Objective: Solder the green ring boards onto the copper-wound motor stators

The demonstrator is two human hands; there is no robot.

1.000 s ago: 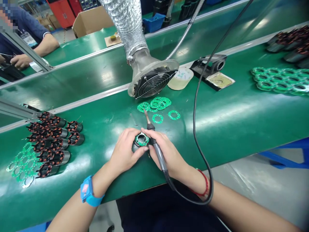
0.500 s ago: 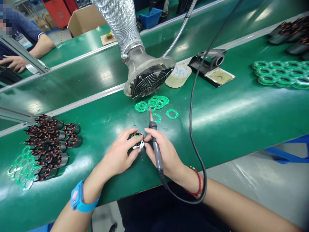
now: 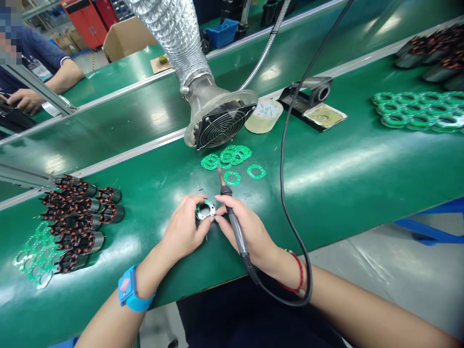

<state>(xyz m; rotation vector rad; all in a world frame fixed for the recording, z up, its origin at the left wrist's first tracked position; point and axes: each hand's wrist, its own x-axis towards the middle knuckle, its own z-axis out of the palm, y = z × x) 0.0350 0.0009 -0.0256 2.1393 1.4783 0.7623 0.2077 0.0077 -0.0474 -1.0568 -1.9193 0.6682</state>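
My left hand (image 3: 186, 223) is closed round a motor stator that carries a ring-shaped circuit board (image 3: 211, 212) on its top. The stator's body is mostly hidden by the fingers. In my right hand (image 3: 250, 224) lies a soldering iron (image 3: 236, 227), gripped by its handle, with the tip pointing up and away from me. The thumb and a fingertip of that hand also touch the right edge of the board. Just beyond the iron's tip are several loose green ring boards (image 3: 232, 154) on the green bench.
Wound stators (image 3: 78, 227) stand in rows at the left beside more ring boards (image 3: 36, 256). A fume extractor hood (image 3: 221, 121) hangs ahead, with a tape roll (image 3: 264, 116) and an iron stand (image 3: 308, 101) to its right. The iron's black cord (image 3: 284, 159) loops across the bench. Another person's hand (image 3: 27, 100) shows far left.
The fingers of my left hand have drawn back from over the ring board, so its opening now shows. The soldering iron has shifted slightly with the view.
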